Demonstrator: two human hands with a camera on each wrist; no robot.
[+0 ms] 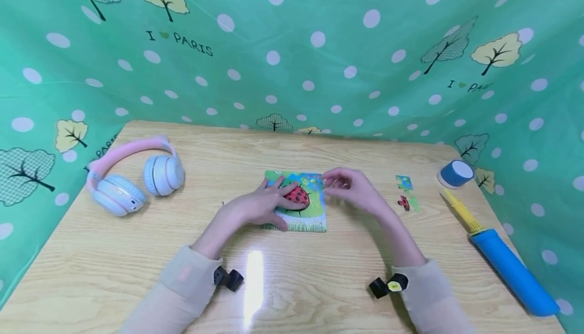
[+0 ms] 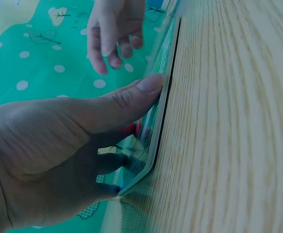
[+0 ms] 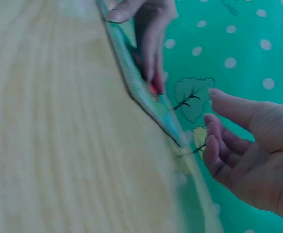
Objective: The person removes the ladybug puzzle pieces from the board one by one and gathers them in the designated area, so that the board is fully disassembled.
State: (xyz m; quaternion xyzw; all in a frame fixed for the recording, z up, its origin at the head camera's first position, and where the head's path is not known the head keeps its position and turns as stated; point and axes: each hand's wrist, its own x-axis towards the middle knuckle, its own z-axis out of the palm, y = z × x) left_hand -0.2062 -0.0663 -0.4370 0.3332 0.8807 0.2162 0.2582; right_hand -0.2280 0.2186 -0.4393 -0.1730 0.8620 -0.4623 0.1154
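A square ladybug jigsaw puzzle point(image 1: 303, 223) lies flat on the wooden table, its red spotted ladybug partly covered by fingers. My left hand point(image 1: 262, 206) rests on the left side of it with fingers spread; in the left wrist view its thumb point(image 2: 149, 83) presses near the board's edge. Close by the puzzle's upper right corner is my right hand point(image 1: 353, 187), fingers loosely bent. The right wrist view shows a gap between its thumb point(image 3: 229, 104) and fingers, with nothing held there. Two loose puzzle pieces, one blue and yellow point(image 1: 404, 182), one with red ladybug print point(image 1: 404, 202), lie farther right.
Pink and blue headphones point(image 1: 165, 174) sit at the left. On the right are a blue and white cylinder point(image 1: 456, 173) and a blue hand pump point(image 1: 513, 270) with a yellow nozzle. A green dotted cloth point(image 1: 292, 70) hangs behind the table.
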